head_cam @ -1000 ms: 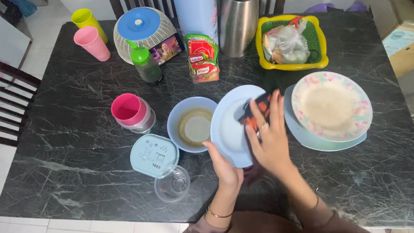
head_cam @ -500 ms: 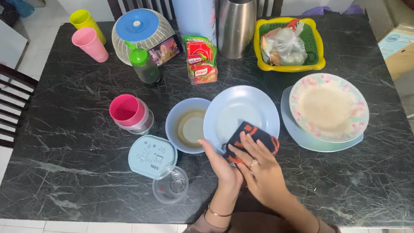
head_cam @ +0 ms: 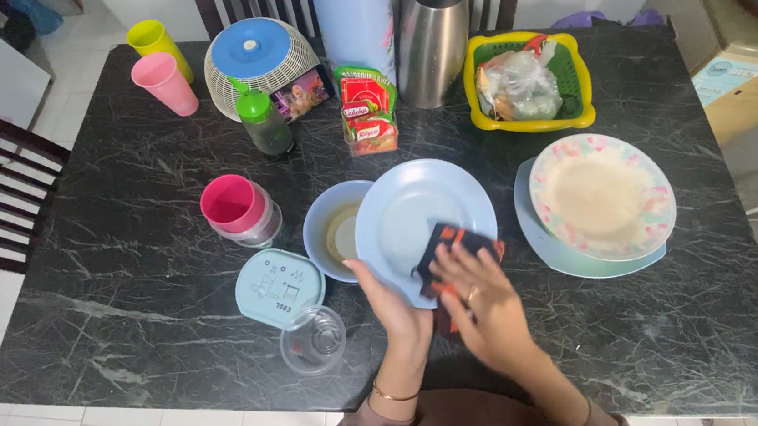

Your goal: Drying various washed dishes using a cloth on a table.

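The left hand (head_cam: pixel 393 305) holds a light blue plate (head_cam: pixel 416 214); the right hand (head_cam: pixel 483 300) presses a dark cloth (head_cam: pixel 448 243) on it.

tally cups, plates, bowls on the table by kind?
Cups: 3, yellow cup, pink cup, magenta cup
Plates: 3, blue plate, floral plate, light blue plate beneath it
Bowls: 1, blue bowl
Total: 7

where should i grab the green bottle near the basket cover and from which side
Probably around the green bottle's body, below its cap, since it stands upright. Come from the front left, over bare tabletop; the domed basket cover crowds it behind.
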